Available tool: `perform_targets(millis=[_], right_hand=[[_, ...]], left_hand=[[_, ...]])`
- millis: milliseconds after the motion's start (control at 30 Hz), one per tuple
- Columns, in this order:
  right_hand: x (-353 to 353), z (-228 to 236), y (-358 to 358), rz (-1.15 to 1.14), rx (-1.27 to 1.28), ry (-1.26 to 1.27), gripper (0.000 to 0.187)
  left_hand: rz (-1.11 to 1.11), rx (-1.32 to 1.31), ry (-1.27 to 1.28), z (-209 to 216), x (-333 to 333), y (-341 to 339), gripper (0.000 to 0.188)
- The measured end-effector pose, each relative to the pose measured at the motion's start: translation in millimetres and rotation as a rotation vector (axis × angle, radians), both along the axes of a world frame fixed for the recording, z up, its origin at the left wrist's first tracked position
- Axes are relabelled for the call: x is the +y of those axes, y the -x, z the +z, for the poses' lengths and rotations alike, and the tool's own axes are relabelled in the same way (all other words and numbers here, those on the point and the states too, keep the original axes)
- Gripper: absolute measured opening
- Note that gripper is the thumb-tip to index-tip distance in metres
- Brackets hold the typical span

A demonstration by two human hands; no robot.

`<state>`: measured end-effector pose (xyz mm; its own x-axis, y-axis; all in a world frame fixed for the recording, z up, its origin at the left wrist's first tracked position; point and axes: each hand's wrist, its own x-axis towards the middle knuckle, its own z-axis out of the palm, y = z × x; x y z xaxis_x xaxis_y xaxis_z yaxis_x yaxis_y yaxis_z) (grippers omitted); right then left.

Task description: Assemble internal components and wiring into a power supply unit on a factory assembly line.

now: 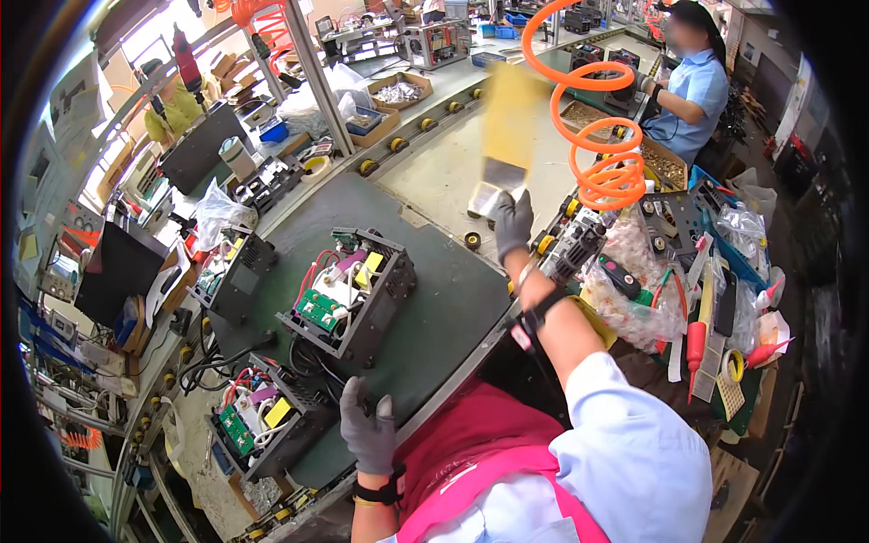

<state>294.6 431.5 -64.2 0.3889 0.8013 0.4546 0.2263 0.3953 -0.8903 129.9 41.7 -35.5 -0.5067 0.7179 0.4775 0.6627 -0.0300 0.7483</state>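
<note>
A flat yellow-and-silver pouch (504, 145) is gripped by the outstretched right hand (513, 223); beside the open black electronics unit (348, 294), the left hand's (367, 432) fingers are spread, released.

Three open black electronic units are counted on the counter (434, 299): one (348, 294) mid-counter, one (231, 271) toward the far left edge, one (267, 416) at the near left edge. Two gloved hands are seen, the left (367, 430) and the right (513, 224), the latter holding one yellow-and-grey sheet (504, 140). One orange coiled hose (593, 127) hangs overhead. One red-handled screwdriver (695, 348) lies at the right edge.
</note>
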Motion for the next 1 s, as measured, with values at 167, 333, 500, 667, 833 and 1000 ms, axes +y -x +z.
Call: perform_targets(millis=[167,333,500,667,833,1000], right_hand=[[78.5,-109.0,-34.1,-0.216,-0.016,0.892,0.058],[98.6,-140.0,-39.6,-0.177,-0.356,1.071,0.042],[95.4,-121.7,-34.9,0.399,-1.519,1.046,0.052],[100.4,-64.6,-28.5,0.662,-1.726,1.459,0.044],[103.7,-35.3,-33.2,0.375,-1.576,0.910,0.036],[94.1,-55.6,-21.3,0.490,-1.406,0.633,0.054]], left_hand=[[0.000,0.248,0.067,-21.2,-12.1,10.5,0.053],[0.017,0.342,0.052,-28.9,-7.2,10.1,0.053],[0.022,0.426,0.054,-33.0,-5.0,8.9,0.050],[0.006,0.519,0.023,-38.6,-3.5,12.5,0.047],[-0.008,0.543,-0.005,-43.0,0.0,13.0,0.041],[-0.041,0.521,-0.002,-40.8,2.5,14.7,0.035]])
